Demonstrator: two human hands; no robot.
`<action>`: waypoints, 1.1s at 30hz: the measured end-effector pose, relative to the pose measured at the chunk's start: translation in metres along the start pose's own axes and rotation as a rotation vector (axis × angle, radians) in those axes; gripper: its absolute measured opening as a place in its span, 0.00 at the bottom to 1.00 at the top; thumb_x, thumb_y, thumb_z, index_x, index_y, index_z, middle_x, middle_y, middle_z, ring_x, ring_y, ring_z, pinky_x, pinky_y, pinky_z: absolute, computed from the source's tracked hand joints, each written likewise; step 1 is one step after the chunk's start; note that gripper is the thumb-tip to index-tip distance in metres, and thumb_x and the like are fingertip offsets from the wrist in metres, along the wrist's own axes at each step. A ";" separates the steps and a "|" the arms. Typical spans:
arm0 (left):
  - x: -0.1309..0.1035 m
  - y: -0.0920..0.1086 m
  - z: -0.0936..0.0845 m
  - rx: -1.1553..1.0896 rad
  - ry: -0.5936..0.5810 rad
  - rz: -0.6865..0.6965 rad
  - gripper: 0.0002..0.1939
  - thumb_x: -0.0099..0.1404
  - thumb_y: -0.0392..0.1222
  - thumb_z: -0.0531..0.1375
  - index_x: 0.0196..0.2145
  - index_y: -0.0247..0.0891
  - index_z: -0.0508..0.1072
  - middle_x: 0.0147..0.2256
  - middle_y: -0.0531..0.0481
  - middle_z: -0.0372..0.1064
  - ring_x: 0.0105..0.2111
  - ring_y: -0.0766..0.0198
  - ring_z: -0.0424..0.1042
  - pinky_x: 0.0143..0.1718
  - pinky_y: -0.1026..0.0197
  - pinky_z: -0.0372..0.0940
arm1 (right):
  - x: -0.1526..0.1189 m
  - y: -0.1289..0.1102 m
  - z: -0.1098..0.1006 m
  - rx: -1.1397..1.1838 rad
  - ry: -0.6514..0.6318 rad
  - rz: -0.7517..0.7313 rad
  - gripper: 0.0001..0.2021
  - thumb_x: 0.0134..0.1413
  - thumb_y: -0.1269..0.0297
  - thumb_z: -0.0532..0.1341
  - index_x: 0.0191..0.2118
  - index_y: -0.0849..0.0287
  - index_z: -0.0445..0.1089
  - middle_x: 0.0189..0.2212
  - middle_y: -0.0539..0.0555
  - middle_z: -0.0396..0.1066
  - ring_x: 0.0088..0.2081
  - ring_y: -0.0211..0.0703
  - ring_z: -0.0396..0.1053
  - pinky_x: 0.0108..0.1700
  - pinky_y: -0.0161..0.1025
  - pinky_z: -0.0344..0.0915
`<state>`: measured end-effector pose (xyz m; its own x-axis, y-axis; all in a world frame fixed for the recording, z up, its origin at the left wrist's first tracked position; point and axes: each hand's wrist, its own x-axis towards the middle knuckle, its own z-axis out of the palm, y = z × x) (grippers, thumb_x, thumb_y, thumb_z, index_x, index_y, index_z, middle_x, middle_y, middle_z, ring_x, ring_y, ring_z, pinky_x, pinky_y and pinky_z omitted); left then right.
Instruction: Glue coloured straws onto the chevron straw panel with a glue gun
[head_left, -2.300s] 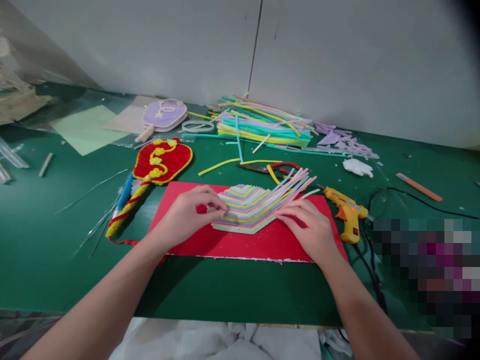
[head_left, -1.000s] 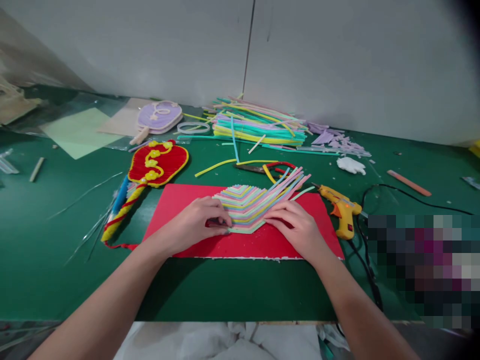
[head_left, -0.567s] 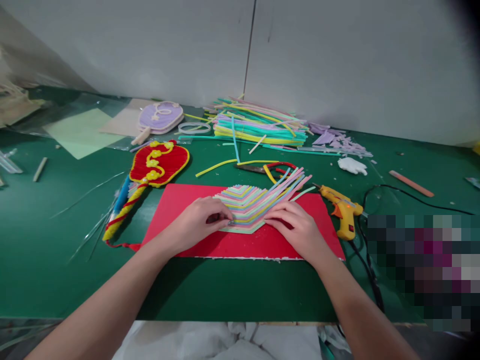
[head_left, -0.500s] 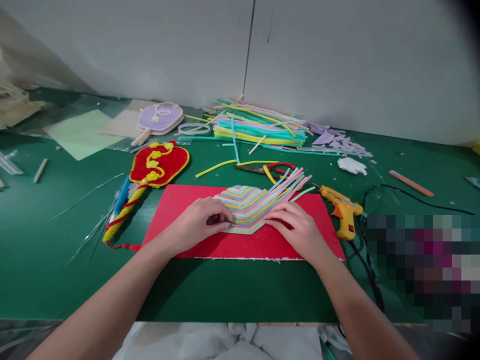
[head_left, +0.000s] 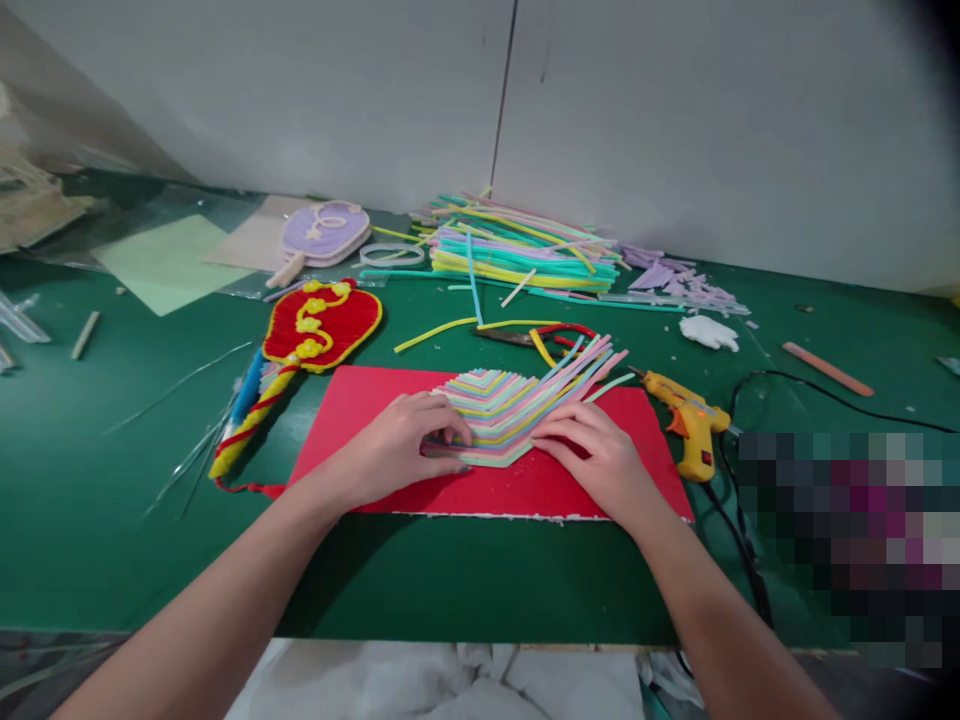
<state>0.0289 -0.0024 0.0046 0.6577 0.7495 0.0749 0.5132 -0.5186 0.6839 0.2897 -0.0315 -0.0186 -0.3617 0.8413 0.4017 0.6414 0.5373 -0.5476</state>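
Note:
A chevron-patterned panel of pastel pipe cleaners (head_left: 491,440) lies on a red board (head_left: 420,495), its loose ends fanning out to the upper right. At its left side, my left hand (head_left: 405,440) rests with thumb and fingers apart; the thumb is by the lower edge and the curled fingers lie over the strips. My right hand (head_left: 589,445) pinches the panel's right edge between thumb and fingertips. Its fingers partly cover the strips there. Just right of the board is a yellow glue gun (head_left: 694,420). Red-handled pliers (head_left: 517,338) lie behind the board.
A red and yellow fan (head_left: 322,325) lies left of the board, and a lilac fan (head_left: 322,235) behind it. A pile of pipe cleaners (head_left: 525,255) lies along the wall, beside purple scraps (head_left: 690,280). A black cable (head_left: 739,540) runs down the right side.
My left thumb has dropped toward the panel's lower edge, away from the fingers, and the gap between them is wider. My right hand keeps its pinch. The whole view has shifted slightly.

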 end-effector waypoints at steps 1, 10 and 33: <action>0.000 -0.001 0.001 -0.016 0.011 -0.015 0.06 0.62 0.44 0.60 0.34 0.40 0.74 0.32 0.50 0.70 0.33 0.64 0.67 0.34 0.63 0.61 | 0.000 0.000 0.000 0.002 -0.002 0.001 0.06 0.60 0.65 0.58 0.37 0.54 0.74 0.34 0.53 0.71 0.39 0.42 0.69 0.44 0.42 0.68; -0.002 0.000 0.004 -0.160 0.172 -0.093 0.05 0.63 0.38 0.58 0.34 0.40 0.74 0.33 0.51 0.68 0.30 0.67 0.67 0.31 0.66 0.63 | -0.001 0.002 0.000 0.017 0.006 -0.004 0.06 0.60 0.66 0.59 0.37 0.54 0.73 0.35 0.53 0.71 0.40 0.42 0.69 0.44 0.41 0.68; -0.001 -0.001 0.002 -0.258 0.216 -0.084 0.02 0.59 0.38 0.59 0.29 0.39 0.69 0.32 0.53 0.66 0.32 0.67 0.67 0.34 0.66 0.62 | -0.001 0.007 0.004 0.080 0.070 0.020 0.05 0.59 0.67 0.59 0.36 0.56 0.73 0.33 0.54 0.70 0.38 0.42 0.68 0.42 0.41 0.67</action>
<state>0.0287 -0.0027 0.0024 0.4729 0.8693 0.1434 0.3858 -0.3507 0.8533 0.2913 -0.0281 -0.0258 -0.2996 0.8471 0.4390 0.5911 0.5260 -0.6115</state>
